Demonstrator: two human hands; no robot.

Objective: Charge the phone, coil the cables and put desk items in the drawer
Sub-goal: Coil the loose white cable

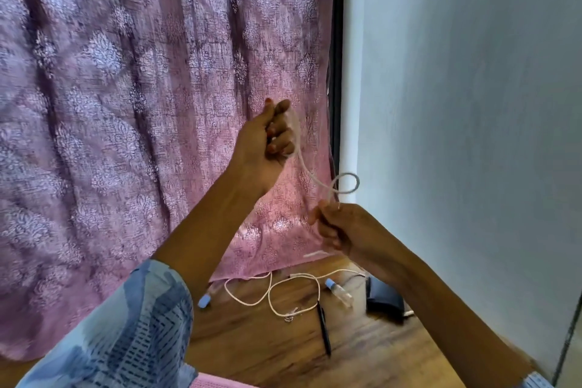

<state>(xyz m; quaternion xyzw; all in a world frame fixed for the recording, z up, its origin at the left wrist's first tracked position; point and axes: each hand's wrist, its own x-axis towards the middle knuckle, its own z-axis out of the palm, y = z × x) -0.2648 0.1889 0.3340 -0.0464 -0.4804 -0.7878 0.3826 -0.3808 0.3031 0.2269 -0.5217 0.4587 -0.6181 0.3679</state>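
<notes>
Both hands are raised above the wooden counter (283, 353), in front of the pink patterned curtain (126, 104), with free air beneath them down to the counter top. The left hand (271, 138) is the higher one; its grip is closed, fingers curled round one stretch of a white cable (310, 175). From that hand the cable runs down toward the white wall (472, 104) and makes a small loop just at the wall's corner edge. The right hand (340, 227), lower and nearer the wall than the left hand, pinches the cable just below that loop, its fingers curled; a short white end shows under it.

On the counter, below the right hand, a second white cable (274, 293) lies in loose open loops, its end close to the curtain's hem. A black pen (324, 329) lies just on the near side of that cable, pointing away from the curtain. A small clear bottle with a blue cap (338, 291) lies on its side between the loose cable and a dark object (385, 296) that sits against the wall; what that object is cannot be told. Another blue-capped item (204, 301) lies at the curtain's hem, partly hidden by the left forearm. The curtain's lower edge rests on the counter's far side, and a dark frame (336, 57) stands between curtain and wall.
</notes>
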